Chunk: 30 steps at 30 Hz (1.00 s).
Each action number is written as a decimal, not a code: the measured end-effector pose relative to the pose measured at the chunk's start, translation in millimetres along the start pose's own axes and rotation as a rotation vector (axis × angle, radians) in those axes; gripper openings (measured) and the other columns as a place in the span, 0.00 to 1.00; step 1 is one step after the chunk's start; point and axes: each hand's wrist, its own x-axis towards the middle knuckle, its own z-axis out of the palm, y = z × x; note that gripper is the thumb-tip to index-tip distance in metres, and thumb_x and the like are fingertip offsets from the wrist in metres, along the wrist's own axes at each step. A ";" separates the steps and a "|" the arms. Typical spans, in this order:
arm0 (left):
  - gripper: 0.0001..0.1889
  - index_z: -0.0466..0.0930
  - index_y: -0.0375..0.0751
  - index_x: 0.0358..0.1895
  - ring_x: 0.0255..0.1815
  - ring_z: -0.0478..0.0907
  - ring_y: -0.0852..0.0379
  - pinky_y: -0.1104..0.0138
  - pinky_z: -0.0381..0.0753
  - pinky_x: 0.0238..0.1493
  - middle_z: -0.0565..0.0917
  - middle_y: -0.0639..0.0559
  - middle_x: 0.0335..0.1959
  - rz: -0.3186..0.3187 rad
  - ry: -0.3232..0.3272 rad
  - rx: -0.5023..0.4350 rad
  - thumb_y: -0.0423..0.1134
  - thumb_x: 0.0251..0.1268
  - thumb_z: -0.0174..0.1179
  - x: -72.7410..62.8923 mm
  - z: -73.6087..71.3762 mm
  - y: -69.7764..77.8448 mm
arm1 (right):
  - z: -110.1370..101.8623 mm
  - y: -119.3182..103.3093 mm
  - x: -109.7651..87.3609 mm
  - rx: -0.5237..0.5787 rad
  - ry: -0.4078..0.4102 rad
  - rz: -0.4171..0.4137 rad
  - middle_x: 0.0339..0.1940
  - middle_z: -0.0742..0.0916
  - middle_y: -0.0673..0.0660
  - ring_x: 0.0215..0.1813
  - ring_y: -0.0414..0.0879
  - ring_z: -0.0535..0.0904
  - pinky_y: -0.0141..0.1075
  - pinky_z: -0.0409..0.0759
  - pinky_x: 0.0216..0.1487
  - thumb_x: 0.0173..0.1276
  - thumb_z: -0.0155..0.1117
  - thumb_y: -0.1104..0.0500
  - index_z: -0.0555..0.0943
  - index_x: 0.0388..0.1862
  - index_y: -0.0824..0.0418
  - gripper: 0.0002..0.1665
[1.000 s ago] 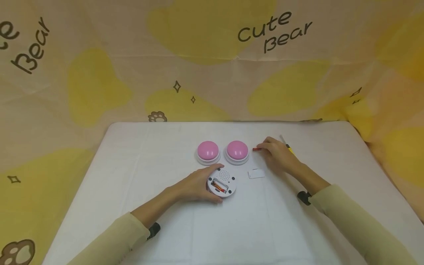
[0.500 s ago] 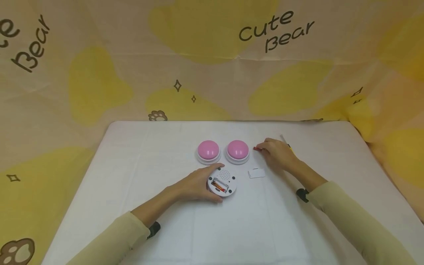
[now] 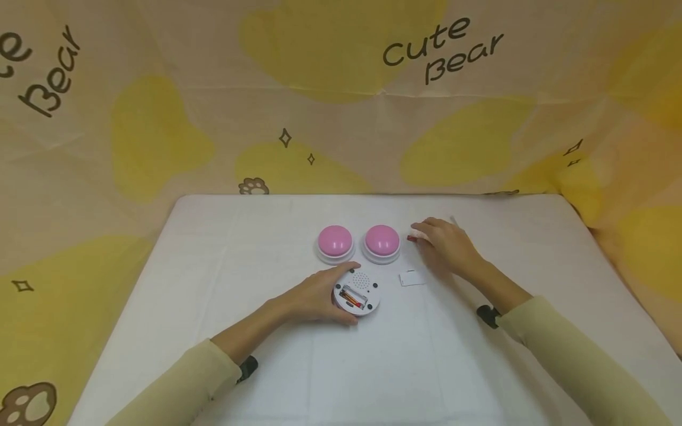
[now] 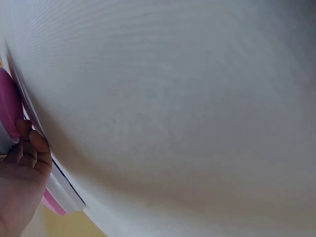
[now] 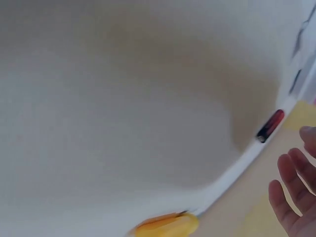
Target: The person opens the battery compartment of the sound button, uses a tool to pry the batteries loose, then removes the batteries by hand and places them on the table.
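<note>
My left hand [image 3: 314, 299] grips an upside-down white-and-pink push-button buzzer [image 3: 373, 299] by its side, thumb and a finger reaching round the rim. Its open battery bay shows one red-and-orange battery [image 3: 351, 299] in it. In the left wrist view, curled fingers [image 4: 37, 153] of that hand lie against the pink dome [image 4: 9, 101]. Farther right, my right hand [image 3: 444, 242] hovers with fingers loosely spread and nothing in them. Below its fingertips a loose red-and-black battery [image 5: 270, 126] lies on the table, apart from the fingers in the right wrist view.
Two more buzzers, the left one [image 3: 334, 242] and the right one [image 3: 381, 242], stand pink side up behind the held one. A white battery cover [image 3: 412, 278] lies to its right. A screwdriver, its yellow handle [image 5: 168, 227] showing, lies beyond my right hand.
My right fingers were at the loose battery; now they have lifted and spread away from it, leaving it on the table. My left hand and the held buzzer have stayed in place.
</note>
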 end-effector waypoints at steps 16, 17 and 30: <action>0.54 0.57 0.54 0.76 0.54 0.73 0.63 0.64 0.75 0.56 0.75 0.60 0.60 0.004 -0.003 -0.010 0.55 0.43 0.80 0.6 0.5 -1.2 | -2.1 -92.9 -23.8 0.485 -0.042 -0.156 0.42 0.89 0.51 0.40 0.40 0.81 0.37 0.82 0.43 0.63 0.73 0.62 0.84 0.55 0.62 0.20; 0.54 0.58 0.54 0.75 0.54 0.73 0.63 0.65 0.75 0.55 0.76 0.61 0.59 0.010 -0.004 -0.009 0.55 0.44 0.79 0.8 0.7 -1.9 | -0.3 -96.8 -23.8 0.509 -0.051 -0.167 0.43 0.89 0.50 0.39 0.39 0.81 0.37 0.82 0.43 0.63 0.72 0.62 0.84 0.55 0.62 0.20; 0.56 0.56 0.56 0.77 0.37 0.76 0.61 0.63 0.76 0.46 0.78 0.66 0.51 0.016 -0.002 0.012 0.61 0.42 0.78 -1.6 -0.7 -4.4 | 12.8 -125.2 -20.1 0.653 -0.112 -0.261 0.36 0.87 0.47 0.35 0.35 0.78 0.30 0.81 0.38 0.63 0.72 0.64 0.84 0.55 0.63 0.20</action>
